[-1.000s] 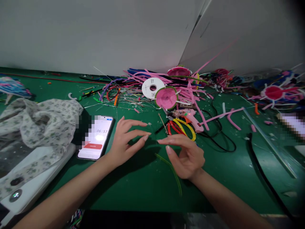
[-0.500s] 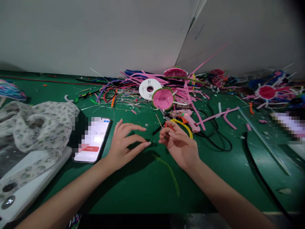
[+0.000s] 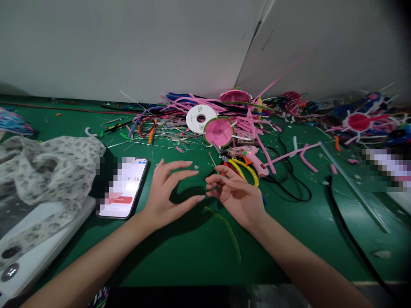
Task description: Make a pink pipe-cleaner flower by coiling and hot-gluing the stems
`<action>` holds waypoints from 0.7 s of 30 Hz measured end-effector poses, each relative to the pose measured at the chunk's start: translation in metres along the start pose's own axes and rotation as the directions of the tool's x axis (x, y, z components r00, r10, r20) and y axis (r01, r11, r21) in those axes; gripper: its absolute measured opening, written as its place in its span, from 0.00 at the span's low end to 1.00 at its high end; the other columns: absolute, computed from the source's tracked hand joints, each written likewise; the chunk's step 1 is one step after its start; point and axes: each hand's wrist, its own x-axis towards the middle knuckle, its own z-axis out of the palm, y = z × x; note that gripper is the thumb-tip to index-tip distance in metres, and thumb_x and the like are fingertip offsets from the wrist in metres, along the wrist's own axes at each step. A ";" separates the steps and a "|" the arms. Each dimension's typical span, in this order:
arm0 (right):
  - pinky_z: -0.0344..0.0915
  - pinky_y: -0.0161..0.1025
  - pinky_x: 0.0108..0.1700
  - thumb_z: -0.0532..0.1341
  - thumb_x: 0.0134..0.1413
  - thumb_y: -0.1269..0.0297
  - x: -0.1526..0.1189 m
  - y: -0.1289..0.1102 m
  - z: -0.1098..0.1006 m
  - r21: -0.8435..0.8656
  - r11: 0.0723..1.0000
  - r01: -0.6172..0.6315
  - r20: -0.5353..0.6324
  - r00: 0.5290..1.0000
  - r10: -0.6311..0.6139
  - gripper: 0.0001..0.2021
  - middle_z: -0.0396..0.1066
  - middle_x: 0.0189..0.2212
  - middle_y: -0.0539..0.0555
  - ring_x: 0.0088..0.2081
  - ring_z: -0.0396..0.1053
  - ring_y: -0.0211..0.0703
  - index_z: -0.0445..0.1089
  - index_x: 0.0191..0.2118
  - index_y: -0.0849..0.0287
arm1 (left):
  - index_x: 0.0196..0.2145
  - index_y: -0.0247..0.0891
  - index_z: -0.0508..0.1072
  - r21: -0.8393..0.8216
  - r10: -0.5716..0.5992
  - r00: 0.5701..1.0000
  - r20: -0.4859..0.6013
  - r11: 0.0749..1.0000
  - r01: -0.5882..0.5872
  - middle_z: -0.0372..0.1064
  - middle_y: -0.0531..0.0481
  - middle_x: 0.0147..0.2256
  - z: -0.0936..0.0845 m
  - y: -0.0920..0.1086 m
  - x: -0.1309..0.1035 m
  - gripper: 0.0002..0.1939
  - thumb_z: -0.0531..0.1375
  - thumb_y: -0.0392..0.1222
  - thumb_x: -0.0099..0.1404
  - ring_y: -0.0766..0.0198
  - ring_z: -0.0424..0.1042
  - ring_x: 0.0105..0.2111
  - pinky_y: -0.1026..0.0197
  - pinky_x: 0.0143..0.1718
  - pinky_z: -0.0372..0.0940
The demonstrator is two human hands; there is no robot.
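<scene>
My left hand hovers over the green table with its fingers spread and nothing between them. My right hand is closed, thumb and fingers pinched together. Whatever it may hold is too small to make out. A thin green strip lies curved on the table below both hands. Just beyond my right hand are yellow-handled pliers and a pink glue gun. Behind these rests a round pink coil with a green rim, beside a white disc.
A phone lies left of my left hand, near a patterned cloth on a white object. Pink strips, a black cable and a clear stick are on the right. Coloured strips pile up along the wall.
My left hand's fingers have opened wider. My right hand has shifted slightly left, and more of the yellow and red handles behind it shows.
</scene>
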 end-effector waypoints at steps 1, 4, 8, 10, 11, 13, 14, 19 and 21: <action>0.73 0.40 0.38 0.58 0.48 0.68 -0.001 0.001 0.001 0.003 1.000 -0.006 0.010 1.000 0.006 0.12 0.77 0.36 0.53 0.36 0.75 0.41 0.66 0.42 0.57 | 0.45 0.43 0.70 0.002 -0.003 1.000 0.011 1.000 0.003 0.67 0.45 0.50 0.000 0.000 0.000 0.18 0.65 0.46 0.58 0.56 0.66 0.51 0.41 0.61 0.47; 0.72 0.42 0.40 0.59 0.48 0.68 -0.002 0.004 0.004 0.000 1.000 -0.022 0.041 0.999 0.022 0.13 0.77 0.38 0.54 0.38 0.75 0.42 0.67 0.43 0.57 | 0.37 0.44 0.72 -0.003 0.000 0.999 0.053 1.000 0.000 0.69 0.50 0.47 -0.002 0.000 0.001 0.06 0.62 0.45 0.62 0.58 0.68 0.48 0.41 0.61 0.45; 0.72 0.42 0.40 0.59 0.48 0.69 -0.003 0.006 0.005 -0.043 0.998 -0.035 0.085 0.996 0.039 0.14 0.77 0.38 0.55 0.40 0.74 0.43 0.68 0.44 0.58 | 0.34 0.44 0.72 -0.033 -0.007 0.997 0.072 0.999 0.009 0.70 0.51 0.46 -0.003 0.001 0.002 0.05 0.56 0.40 0.66 0.60 0.67 0.48 0.42 0.61 0.45; 0.71 0.43 0.40 0.59 0.47 0.69 -0.004 0.006 0.005 -0.072 0.997 -0.028 0.082 0.996 0.034 0.15 0.77 0.39 0.56 0.40 0.74 0.44 0.68 0.44 0.58 | 0.34 0.43 0.72 -0.048 -0.016 0.997 0.074 0.999 0.020 0.70 0.51 0.45 -0.004 0.002 0.002 0.06 0.55 0.39 0.66 0.60 0.67 0.48 0.42 0.61 0.44; 0.71 0.44 0.40 0.59 0.47 0.68 -0.004 0.006 0.005 -0.083 0.996 -0.023 0.077 0.997 0.030 0.15 0.77 0.39 0.56 0.40 0.74 0.44 0.67 0.44 0.58 | 0.34 0.43 0.72 -0.055 -0.021 0.997 0.077 0.998 0.025 0.70 0.51 0.45 -0.004 0.002 0.002 0.06 0.55 0.39 0.66 0.59 0.67 0.48 0.42 0.61 0.44; 0.71 0.44 0.40 0.59 0.48 0.68 -0.004 0.006 0.005 -0.096 0.995 -0.017 0.068 0.997 0.024 0.15 0.77 0.39 0.56 0.40 0.74 0.44 0.67 0.44 0.57 | 0.33 0.43 0.71 -0.070 -0.024 0.997 0.075 0.997 0.029 0.70 0.51 0.45 -0.004 0.002 0.002 0.06 0.55 0.38 0.66 0.59 0.67 0.48 0.41 0.61 0.44; 0.71 0.44 0.40 0.59 0.48 0.68 -0.004 0.006 0.005 -0.099 0.995 -0.015 0.066 0.998 0.021 0.15 0.77 0.39 0.56 0.40 0.74 0.44 0.67 0.44 0.57 | 0.33 0.43 0.71 -0.074 -0.025 0.997 0.072 0.997 0.030 0.70 0.50 0.45 -0.005 0.002 0.002 0.06 0.55 0.38 0.66 0.59 0.67 0.48 0.41 0.61 0.44; 0.71 0.41 0.40 0.61 0.46 0.68 -0.004 0.006 0.006 -0.113 0.994 -0.001 0.066 0.998 0.008 0.15 0.77 0.38 0.55 0.39 0.74 0.42 0.68 0.43 0.57 | 0.33 0.42 0.71 -0.070 -0.023 0.998 0.066 0.997 0.027 0.70 0.50 0.45 -0.005 0.002 0.003 0.05 0.56 0.37 0.65 0.59 0.67 0.47 0.41 0.61 0.44; 0.71 0.41 0.40 0.62 0.45 0.68 -0.004 0.006 0.007 -0.134 0.991 0.010 0.053 0.999 -0.003 0.15 0.78 0.38 0.55 0.39 0.74 0.42 0.68 0.43 0.57 | 0.32 0.42 0.71 -0.063 -0.026 0.998 0.060 0.998 0.030 0.70 0.50 0.44 -0.004 0.002 0.003 0.05 0.56 0.37 0.65 0.60 0.67 0.47 0.41 0.61 0.45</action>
